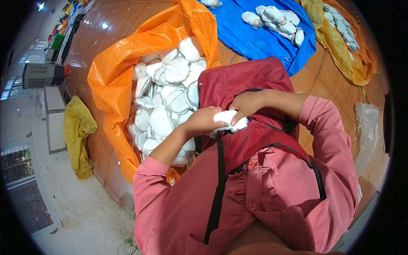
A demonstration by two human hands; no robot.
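Observation:
Over my lap, both hands grip a small white, soft padded fabric piece (230, 117). My left hand (201, 122) is closed on its left end, with the thumb lying along it. My right hand (245, 105) pinches the far right part, thumb pressed into the white material. Beneath the piece lies a dark red apron (255, 140) with black edging. An orange sack (111, 100) gapes at my left, filled with many loose white rounded pads (170, 106). My fingers hide part of the held piece.
Beyond my knees, a blue sheet (238, 36) bears bundled white pieces (276, 19). A yellow-orange sack (357, 70) with more white pieces (341, 27) lies far right. A clear plastic bag (366, 136) is at my right, a yellow sack (79, 136) by the left wall. Brown tiles (97, 46) cover the floor.

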